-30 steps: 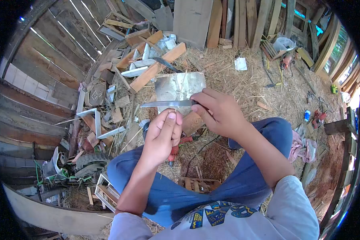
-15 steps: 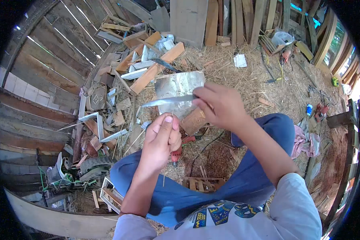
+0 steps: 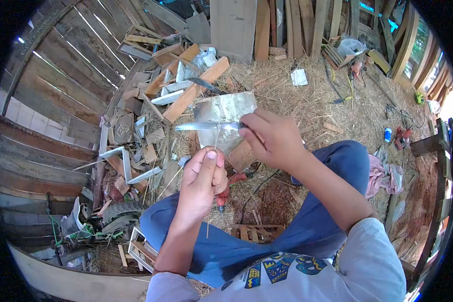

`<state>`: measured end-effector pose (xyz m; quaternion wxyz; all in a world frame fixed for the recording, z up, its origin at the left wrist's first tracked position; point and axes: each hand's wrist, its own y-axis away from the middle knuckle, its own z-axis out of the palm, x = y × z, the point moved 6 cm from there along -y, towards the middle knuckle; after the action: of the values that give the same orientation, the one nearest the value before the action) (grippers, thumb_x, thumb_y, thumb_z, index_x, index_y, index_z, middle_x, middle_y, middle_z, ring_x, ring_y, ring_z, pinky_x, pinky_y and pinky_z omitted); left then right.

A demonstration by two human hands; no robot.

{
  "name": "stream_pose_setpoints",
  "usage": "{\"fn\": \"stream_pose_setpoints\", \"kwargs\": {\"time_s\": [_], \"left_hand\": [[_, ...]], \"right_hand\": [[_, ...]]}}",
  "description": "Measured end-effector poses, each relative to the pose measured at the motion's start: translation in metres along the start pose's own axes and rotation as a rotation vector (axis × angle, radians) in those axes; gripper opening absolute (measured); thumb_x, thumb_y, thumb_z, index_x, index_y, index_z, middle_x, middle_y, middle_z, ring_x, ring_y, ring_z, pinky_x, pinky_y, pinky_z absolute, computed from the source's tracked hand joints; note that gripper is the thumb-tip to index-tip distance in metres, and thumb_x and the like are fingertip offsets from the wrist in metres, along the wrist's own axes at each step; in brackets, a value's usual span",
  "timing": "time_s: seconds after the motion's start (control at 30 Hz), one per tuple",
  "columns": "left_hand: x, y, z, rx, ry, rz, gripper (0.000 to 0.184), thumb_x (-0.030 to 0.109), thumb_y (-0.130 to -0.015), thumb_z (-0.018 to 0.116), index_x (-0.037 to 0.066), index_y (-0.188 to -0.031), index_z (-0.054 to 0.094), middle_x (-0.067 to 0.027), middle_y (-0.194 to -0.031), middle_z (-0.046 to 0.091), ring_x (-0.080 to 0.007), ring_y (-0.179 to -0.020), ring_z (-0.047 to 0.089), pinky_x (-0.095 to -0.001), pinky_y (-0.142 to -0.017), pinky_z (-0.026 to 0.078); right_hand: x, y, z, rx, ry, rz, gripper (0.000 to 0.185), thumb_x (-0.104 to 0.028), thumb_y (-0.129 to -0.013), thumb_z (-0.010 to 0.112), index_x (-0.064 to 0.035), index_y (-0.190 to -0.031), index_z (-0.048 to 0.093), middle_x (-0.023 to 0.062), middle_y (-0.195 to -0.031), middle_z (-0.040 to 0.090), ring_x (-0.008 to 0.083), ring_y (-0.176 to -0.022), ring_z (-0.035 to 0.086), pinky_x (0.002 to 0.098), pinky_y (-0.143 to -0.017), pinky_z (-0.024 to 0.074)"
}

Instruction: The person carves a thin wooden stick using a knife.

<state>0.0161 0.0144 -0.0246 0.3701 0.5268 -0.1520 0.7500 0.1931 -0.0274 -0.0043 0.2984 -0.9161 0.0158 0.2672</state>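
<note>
My left hand point(image 3: 203, 173) is closed around a thin wooden stick point(image 3: 207, 229), with the thumb pressed along the top. The stick's lower end hangs below the fist, and its upper part rises toward the blade. My right hand point(image 3: 273, 135) grips the dark handle of a knife point(image 3: 204, 126). Its long shiny blade points left, lying across the stick just above my left fist. Whether the edge bites into the stick is too small to tell. Beneath the knife is a worn grey flat board point(image 3: 239, 103), with a brown wooden block point(image 3: 242, 156) at its near edge.
A red power tool point(image 3: 222, 195) lies between my legs, near a small slatted wooden piece point(image 3: 256, 232). Wood offcuts point(image 3: 196, 90) pile up at the left. Planks point(image 3: 262, 32) lean at the back. Straw covers the ground, with a pink cloth point(image 3: 382, 176) at the right.
The knife blade has turned from slightly tilted to nearly level and shifted a little left. My left hand stays closed on the stick and has dropped slightly in view.
</note>
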Motion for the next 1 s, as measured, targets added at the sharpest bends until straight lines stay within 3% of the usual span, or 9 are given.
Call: {"fn": "stream_pose_setpoints", "kwargs": {"time_s": [0.13, 0.27, 0.37, 0.57, 0.63, 0.7, 0.77, 0.83, 1.0], "left_hand": [[-0.001, -0.001, -0.009, 0.053, -0.027, 0.05, 0.026, 0.027, -0.112, 0.041, 0.009, -0.096, 0.05, 0.0074, -0.059, 0.026, -0.0048, -0.047, 0.02, -0.0262, -0.045, 0.019], [-0.005, -0.005, -0.012, 0.088, -0.037, 0.046, 0.025, 0.025, -0.112, 0.04, 0.009, -0.097, 0.05, 0.0074, -0.059, 0.026, -0.0046, -0.047, 0.02, -0.0261, -0.045, 0.019], [-0.005, -0.004, -0.007, 0.068, -0.094, 0.05, 0.024, 0.024, -0.112, 0.04, 0.008, -0.098, 0.051, 0.0076, -0.059, 0.026, -0.0044, -0.047, 0.02, -0.0261, -0.045, 0.019], [-0.008, -0.006, -0.009, 0.08, 0.02, -0.026, 0.024, 0.022, -0.112, 0.04, 0.008, -0.096, 0.052, 0.0081, -0.059, 0.025, -0.0044, -0.046, 0.02, -0.0256, -0.044, 0.019], [-0.01, -0.006, -0.012, 0.115, -0.014, -0.016, 0.024, 0.022, -0.112, 0.04, 0.008, -0.096, 0.052, 0.0083, -0.058, 0.025, -0.0043, -0.046, 0.02, -0.0255, -0.044, 0.018], [-0.008, -0.003, -0.008, 0.107, -0.034, -0.014, 0.024, 0.023, -0.112, 0.04, 0.008, -0.096, 0.052, 0.0083, -0.058, 0.025, -0.0044, -0.046, 0.02, -0.0257, -0.043, 0.018], [-0.01, -0.001, -0.007, 0.089, -0.062, -0.03, 0.024, 0.023, -0.112, 0.041, 0.009, -0.095, 0.052, 0.0084, -0.058, 0.025, -0.0044, -0.046, 0.02, -0.0258, -0.043, 0.018], [-0.011, -0.001, -0.01, 0.084, -0.034, -0.004, 0.025, 0.023, -0.112, 0.04, 0.009, -0.095, 0.052, 0.0083, -0.057, 0.025, -0.0045, -0.045, 0.019, -0.0259, -0.043, 0.017], [-0.009, -0.002, -0.014, 0.108, -0.043, -0.015, 0.025, 0.023, -0.112, 0.04, 0.009, -0.095, 0.052, 0.008, -0.057, 0.025, -0.0045, -0.045, 0.019, -0.0259, -0.043, 0.017]], "right_hand": [[0.031, 0.0, -0.001, 0.15, -0.073, 0.221, 0.014, -0.02, -0.094, 0.064, -0.0074, -0.101, 0.066, 0.012, -0.085, 0.065, 0.0349, -0.074, 0.066, 0.0438, -0.064, 0.0507], [0.007, 0.002, -0.007, 0.144, -0.121, 0.091, 0.014, -0.02, -0.095, 0.064, -0.0073, -0.101, 0.066, 0.0128, -0.086, 0.066, 0.0362, -0.077, 0.067, 0.0435, -0.066, 0.0514], [-0.01, 0.005, 0.01, -0.201, -0.032, -0.054, 0.016, -0.021, -0.096, 0.063, -0.0066, -0.101, 0.066, 0.0138, -0.088, 0.067, 0.0376, -0.08, 0.067, 0.0442, -0.067, 0.0518], [0.057, -0.011, -0.001, 0.079, -0.026, 0.21, 0.016, -0.022, -0.096, 0.061, -0.0073, -0.102, 0.065, 0.0178, -0.081, 0.063, 0.0387, -0.076, 0.066, 0.0458, -0.064, 0.0505], [0.034, -0.001, -0.002, 0.148, -0.061, 0.109, 0.017, -0.023, -0.097, 0.061, -0.0075, -0.103, 0.064, 0.0167, -0.081, 0.064, 0.0384, -0.076, 0.066, 0.0452, -0.063, 0.0508], [-0.006, 0.007, 0.009, -0.116, -0.042, -0.15, 0.019, -0.026, -0.097, 0.062, -0.0078, -0.1, 0.063, 0.0157, -0.078, 0.064, 0.0379, -0.074, 0.066, 0.0451, -0.061, 0.0509], [0.003, 0.006, 0.018, -0.183, 0.045, -0.119, 0.021, -0.029, -0.097, 0.063, -0.0075, -0.096, 0.063, 0.0133, -0.079, 0.065, 0.0364, -0.074, 0.067, 0.0449, -0.062, 0.0513], [0.064, -0.008, 0.023, -0.048, 0.09, 0.188, 0.022, -0.028, -0.095, 0.065, -0.0069, -0.092, 0.063, 0.0111, -0.081, 0.065, 0.0357, -0.074, 0.066, 0.0451, -0.061, 0.0511], [0.018, -0.002, 0.001, 0.104, -0.09, 0.061, 0.02, -0.03, -0.096, 0.062, -0.0099, -0.095, 0.065, 0.0134, -0.082, 0.067, 0.0366, -0.073, 0.067, 0.0451, -0.061, 0.0511]]}}
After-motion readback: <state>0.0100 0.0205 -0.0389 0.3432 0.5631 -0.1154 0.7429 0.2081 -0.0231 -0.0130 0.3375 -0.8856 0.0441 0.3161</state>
